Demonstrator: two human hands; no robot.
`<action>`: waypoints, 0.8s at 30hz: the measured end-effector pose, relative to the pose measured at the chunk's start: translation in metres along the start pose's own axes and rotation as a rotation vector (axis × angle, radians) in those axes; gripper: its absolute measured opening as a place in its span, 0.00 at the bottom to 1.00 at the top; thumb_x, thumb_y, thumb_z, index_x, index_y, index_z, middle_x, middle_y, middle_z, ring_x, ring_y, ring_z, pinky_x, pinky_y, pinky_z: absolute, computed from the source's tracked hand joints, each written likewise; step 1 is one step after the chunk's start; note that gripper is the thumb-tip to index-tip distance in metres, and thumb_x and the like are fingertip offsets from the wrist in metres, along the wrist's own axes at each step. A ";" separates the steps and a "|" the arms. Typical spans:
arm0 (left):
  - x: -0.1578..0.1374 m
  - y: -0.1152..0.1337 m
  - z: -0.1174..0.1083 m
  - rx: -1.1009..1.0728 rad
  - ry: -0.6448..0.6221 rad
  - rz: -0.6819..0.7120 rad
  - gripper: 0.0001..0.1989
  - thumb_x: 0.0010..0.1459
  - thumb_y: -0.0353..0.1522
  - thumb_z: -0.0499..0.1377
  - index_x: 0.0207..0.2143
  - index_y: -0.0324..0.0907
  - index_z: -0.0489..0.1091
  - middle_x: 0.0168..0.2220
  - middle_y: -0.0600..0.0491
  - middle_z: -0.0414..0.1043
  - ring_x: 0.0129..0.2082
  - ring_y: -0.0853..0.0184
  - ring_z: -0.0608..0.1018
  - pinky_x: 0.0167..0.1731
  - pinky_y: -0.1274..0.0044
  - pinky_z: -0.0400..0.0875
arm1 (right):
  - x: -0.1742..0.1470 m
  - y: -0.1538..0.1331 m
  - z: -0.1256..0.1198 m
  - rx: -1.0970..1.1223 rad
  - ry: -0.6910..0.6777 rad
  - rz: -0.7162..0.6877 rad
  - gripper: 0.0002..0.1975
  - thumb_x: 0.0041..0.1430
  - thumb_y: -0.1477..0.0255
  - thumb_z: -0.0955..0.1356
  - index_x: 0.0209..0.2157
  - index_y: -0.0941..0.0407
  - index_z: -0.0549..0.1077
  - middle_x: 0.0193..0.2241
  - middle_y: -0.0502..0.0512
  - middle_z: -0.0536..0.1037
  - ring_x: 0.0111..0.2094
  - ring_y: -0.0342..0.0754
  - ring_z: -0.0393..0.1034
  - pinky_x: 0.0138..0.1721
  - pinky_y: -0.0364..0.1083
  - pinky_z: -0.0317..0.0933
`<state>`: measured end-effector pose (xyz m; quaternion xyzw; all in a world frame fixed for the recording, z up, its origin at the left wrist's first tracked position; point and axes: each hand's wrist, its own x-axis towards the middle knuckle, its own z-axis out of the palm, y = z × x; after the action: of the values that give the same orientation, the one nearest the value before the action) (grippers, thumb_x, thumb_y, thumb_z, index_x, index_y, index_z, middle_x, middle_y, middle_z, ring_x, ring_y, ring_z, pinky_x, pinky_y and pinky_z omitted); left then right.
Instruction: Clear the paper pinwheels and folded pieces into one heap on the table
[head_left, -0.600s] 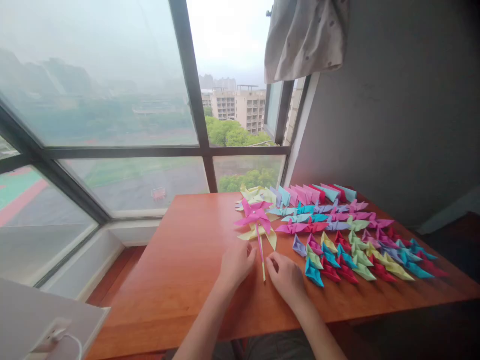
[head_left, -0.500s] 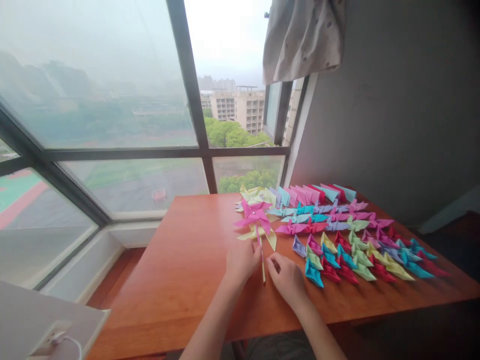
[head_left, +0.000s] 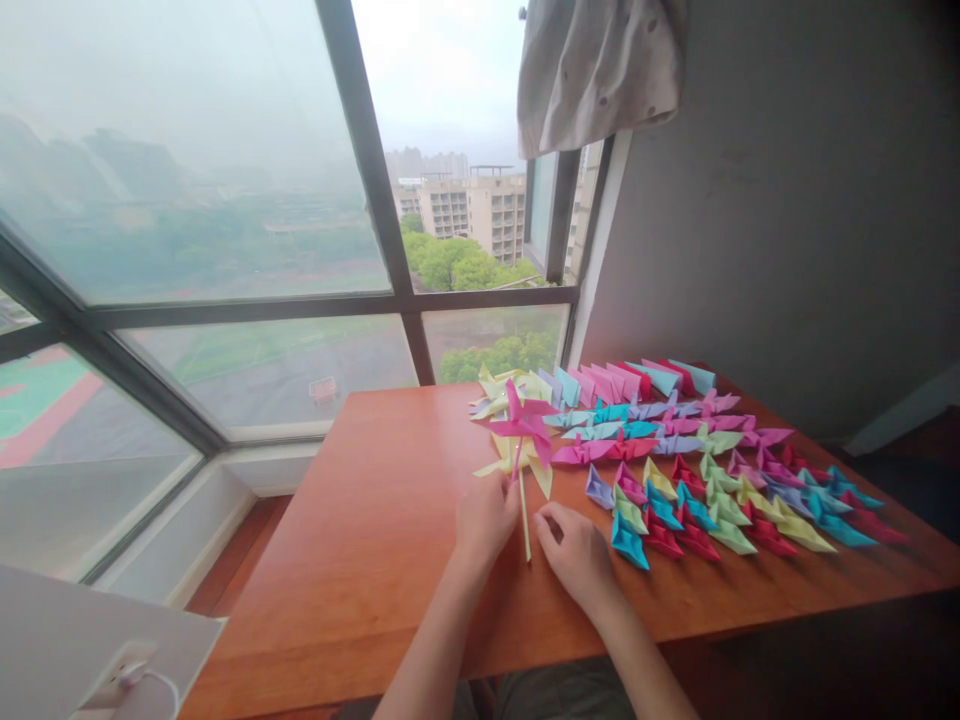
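Observation:
My left hand (head_left: 486, 515) is closed around the thin stick of a pink paper pinwheel (head_left: 525, 418), which is raised above the table and tilted. Under it lies a pale yellow pinwheel (head_left: 538, 478), whose light stick (head_left: 525, 525) runs down between my two hands. My right hand (head_left: 577, 550) rests on the tabletop just right of that stick, its fingers curled in with nothing visible in them. Further pale yellow pinwheels (head_left: 491, 385) lie at the far edge, partly hidden by the pink one.
Rows of folded paper boats (head_left: 724, 500) cover the right of the wooden table (head_left: 360, 530). Behind them lie folded paper pieces (head_left: 615, 385) in several colours. A window (head_left: 247, 230) is beyond the table, a curtain (head_left: 600, 75) above, a wall socket (head_left: 124, 675) lower left.
The pink pinwheel has risen and turned slightly right in my left hand, showing more of the yellow one's stick. My right hand has hardly moved. The view has shifted a little.

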<state>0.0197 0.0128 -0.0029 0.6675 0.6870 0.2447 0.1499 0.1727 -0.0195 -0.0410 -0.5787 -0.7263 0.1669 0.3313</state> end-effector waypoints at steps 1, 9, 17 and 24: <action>-0.001 -0.003 -0.002 -0.013 0.016 0.005 0.14 0.62 0.37 0.52 0.27 0.41 0.71 0.27 0.48 0.75 0.26 0.63 0.74 0.25 0.77 0.54 | 0.000 0.000 0.000 0.000 -0.002 0.000 0.13 0.63 0.66 0.61 0.28 0.54 0.71 0.23 0.52 0.75 0.27 0.47 0.70 0.29 0.43 0.54; 0.008 -0.053 -0.052 -0.003 0.140 -0.060 0.17 0.62 0.41 0.51 0.27 0.42 0.70 0.25 0.53 0.74 0.26 0.66 0.74 0.26 0.78 0.58 | -0.002 0.001 0.000 0.020 -0.013 0.012 0.13 0.63 0.66 0.60 0.27 0.54 0.71 0.24 0.52 0.75 0.28 0.47 0.71 0.30 0.43 0.54; 0.069 -0.151 -0.121 0.268 0.201 -0.414 0.17 0.60 0.42 0.50 0.35 0.41 0.74 0.38 0.42 0.78 0.40 0.51 0.78 0.34 0.71 0.66 | -0.002 -0.002 -0.002 0.000 -0.041 0.038 0.13 0.64 0.66 0.60 0.28 0.54 0.70 0.24 0.50 0.75 0.29 0.46 0.70 0.31 0.42 0.52; 0.097 -0.190 -0.139 0.402 0.076 -0.552 0.21 0.57 0.43 0.52 0.40 0.37 0.75 0.45 0.31 0.76 0.44 0.40 0.77 0.37 0.61 0.69 | -0.002 -0.004 -0.004 -0.001 -0.043 0.040 0.13 0.65 0.67 0.60 0.28 0.54 0.69 0.25 0.50 0.74 0.29 0.45 0.69 0.31 0.42 0.52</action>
<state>-0.2210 0.0916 0.0226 0.4630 0.8814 0.0792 0.0500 0.1730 -0.0230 -0.0361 -0.5895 -0.7216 0.1854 0.3120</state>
